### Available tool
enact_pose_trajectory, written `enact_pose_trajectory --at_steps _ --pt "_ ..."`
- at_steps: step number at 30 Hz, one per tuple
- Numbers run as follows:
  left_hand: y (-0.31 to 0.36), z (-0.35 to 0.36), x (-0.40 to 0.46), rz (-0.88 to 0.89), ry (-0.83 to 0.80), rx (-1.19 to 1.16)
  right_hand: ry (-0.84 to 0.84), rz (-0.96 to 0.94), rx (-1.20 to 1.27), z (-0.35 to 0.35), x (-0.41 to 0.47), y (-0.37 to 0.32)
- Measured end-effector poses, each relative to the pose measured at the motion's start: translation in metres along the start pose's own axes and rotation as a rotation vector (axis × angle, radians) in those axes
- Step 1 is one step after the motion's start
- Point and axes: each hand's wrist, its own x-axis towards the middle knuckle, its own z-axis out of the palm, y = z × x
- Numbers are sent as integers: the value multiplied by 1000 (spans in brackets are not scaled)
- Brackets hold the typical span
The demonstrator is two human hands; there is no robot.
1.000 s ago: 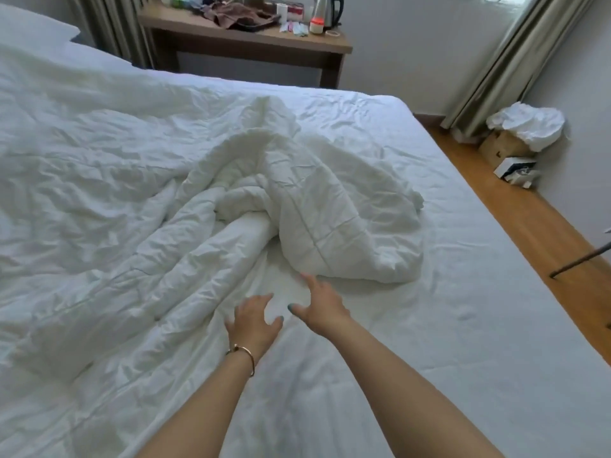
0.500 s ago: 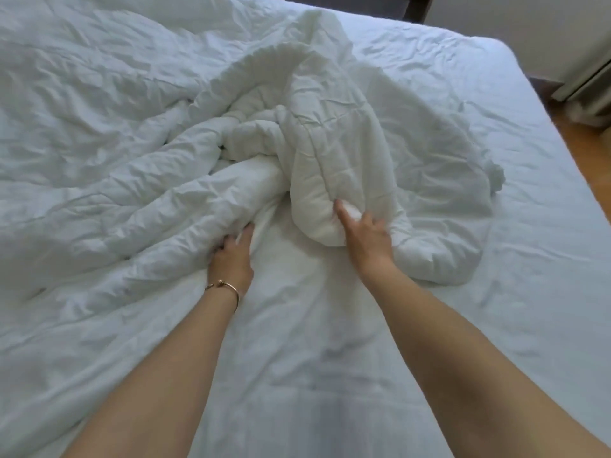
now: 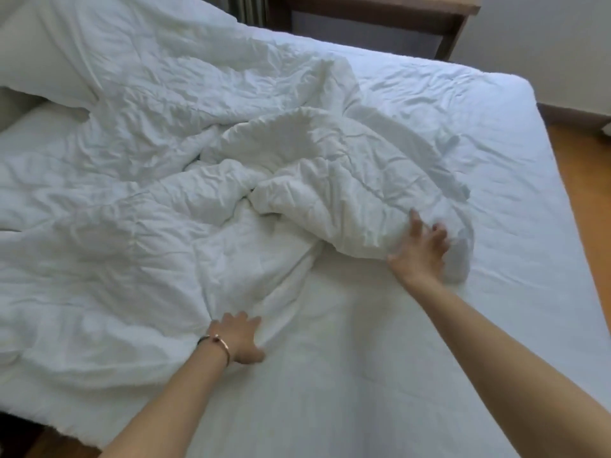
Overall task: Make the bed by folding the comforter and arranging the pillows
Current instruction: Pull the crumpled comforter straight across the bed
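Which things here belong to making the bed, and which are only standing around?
Belong to the job:
comforter, bunched on the bed
pillow, top left
left hand and right hand, both at the comforter

Only standing around:
wooden desk
bracelet

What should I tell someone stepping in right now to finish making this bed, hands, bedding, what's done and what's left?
Left hand: grips a bunched edge of the comforter near the bed's near side.
Right hand: fingers spread against the heaped fold of the comforter; it is blurred, so the grip is unclear.
Comforter: crumpled in a pile across the middle and left of the bed, bare sheet showing at front and right.
Pillow: far left corner, partly under the comforter.
Done: nothing folded yet.
Left: spread and fold the comforter, then arrange the pillows.
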Motion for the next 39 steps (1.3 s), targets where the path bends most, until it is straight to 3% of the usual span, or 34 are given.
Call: enact_pose_trajectory --at_steps 2,4,7,10,12,14,16,18,20,23,24,26,28,29,30,32,34,37,39 --pt "45 -6 30 53 281 16 -133 -112 45 39 -30 2" --pt "70 -15 64 54 430 15 -183 -244 87 69 -52 4" --pt "69 -25 103 0 471 37 -292 -354 184 91 -74 12" --pt "68 -32 95 169 477 -284 -451 -362 277 93 -92 16" --pt "69 -35 59 357 534 -630 -496 -227 408 92 -102 16" --pt "62 -27 12 515 488 -937 -531 45 699 89 -111 13" --pt "46 -1 -28 574 305 -1122 -596 329 1021 91 -118 9" --pt "29 30 -53 495 90 -1210 -641 523 1326 94 -121 2" --pt "18 58 -61 410 -25 -1148 -594 475 1321 102 -125 -5" --pt "24 88 -57 308 -133 -814 -309 313 912 110 -150 -1" --pt "30 95 -58 268 -90 -640 -218 300 831 109 -163 8" --pt "46 107 -60 204 260 -427 -87 282 677 101 -196 35" --pt "70 115 -63 294 601 -614 -33 252 523 97 -236 66" --pt "85 117 -64 393 652 -724 -35 235 459 97 -258 78" --pt "102 120 -63 499 611 -786 -64 223 420 97 -280 87" --pt "135 132 -63 609 333 -837 -192 239 464 103 -319 104" --pt "156 151 -54 499 106 -735 -380 311 618 104 -337 119" --pt "164 171 -41 383 65 -473 -564 565 868 89 -329 140" --pt "169 174 -35 353 79 -389 -516 673 868 77 -314 151"
